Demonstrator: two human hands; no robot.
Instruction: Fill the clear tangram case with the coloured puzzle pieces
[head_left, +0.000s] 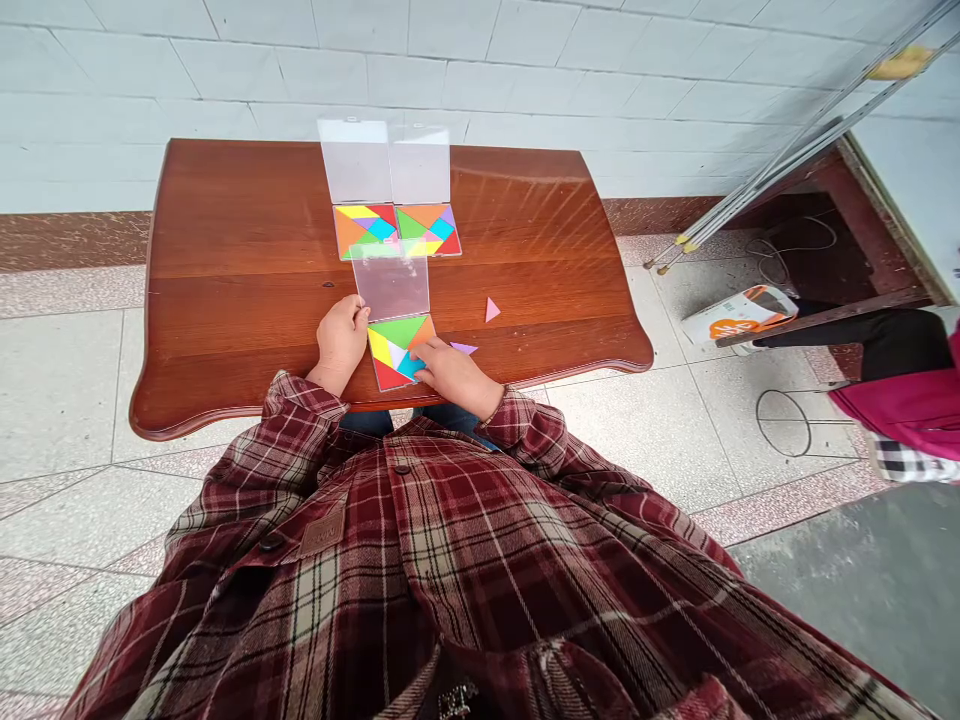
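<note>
A tangram case (371,355) lies at the near edge of the table with its clear lid (391,283) folded back. Inside are a green triangle (399,329), a yellow piece (379,348), an orange piece (424,331), a red triangle (388,376) and a blue tangram piece (409,367); a pale gap shows among them. My left hand (342,338) is closed at the case's left edge, by the hinge. My right hand (457,378) has its fingertips closed about the blue piece. A purple triangle (464,348) lies beside that hand, partly hidden, and a pink triangle (492,309) farther right.
Two filled tangram cases (367,232) with raised clear lids stand side by side at the back of the wooden table (247,260). A tiled wall borders the far side. At right are crutches (720,210), a white carton (739,312), a wire stand (784,422) and a seated person (892,400).
</note>
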